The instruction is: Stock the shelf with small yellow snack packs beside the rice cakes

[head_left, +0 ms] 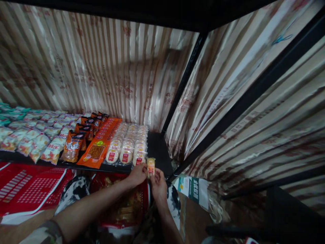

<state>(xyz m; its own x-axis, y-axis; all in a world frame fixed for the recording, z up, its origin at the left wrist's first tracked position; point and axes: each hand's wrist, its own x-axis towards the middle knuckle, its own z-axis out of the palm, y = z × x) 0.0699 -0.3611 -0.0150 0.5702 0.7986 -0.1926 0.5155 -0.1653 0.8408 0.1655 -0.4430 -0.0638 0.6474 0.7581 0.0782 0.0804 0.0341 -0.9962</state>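
My left hand [138, 174] and my right hand [158, 184] both pinch a small yellow-orange snack packet [151, 166] at the front edge of a black shelf [158, 149]. The packet stands upright just right of several rows of round pale cakes in clear wrappers [128, 144]. Below my hands sits a red basket [124, 203] with more packets in it.
Left of the cakes lie a long orange packet [99, 144], brown-orange snack bags [76, 142], and rows of pale and green packets [30, 135]. Striped shiny curtain backs the shelf. A black post [182, 84] marks the shelf corner. Red baskets [27, 189] lie lower left.
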